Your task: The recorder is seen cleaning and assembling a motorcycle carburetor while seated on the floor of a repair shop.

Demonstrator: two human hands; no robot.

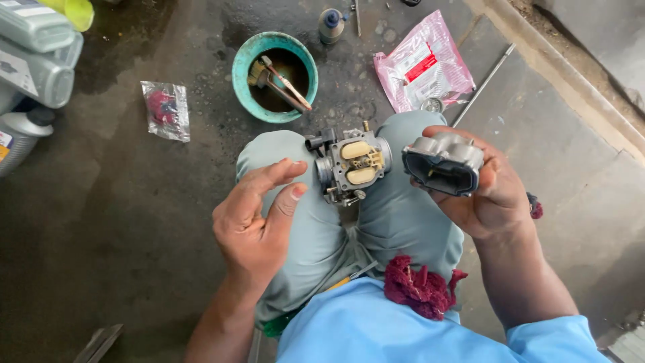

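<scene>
Carburettor body (351, 167) wedged between knees, floats up, seemingly so both hands stay free; right hand (487, 191) clamped on detached float bowl (443, 163), hollow turned toward viewer as if for checking; left hand (259, 218) open, empty, just beside body.

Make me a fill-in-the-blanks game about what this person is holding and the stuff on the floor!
1. The right hand holds a grey metal ____ with its hollow side facing up.
2. The carburetor body rests between the person's ____.
3. The left hand is open and holds ____.
4. A brush stands in the round ____ bowl on the floor.

Missing words: cover (float bowl); knees; nothing; green
</scene>
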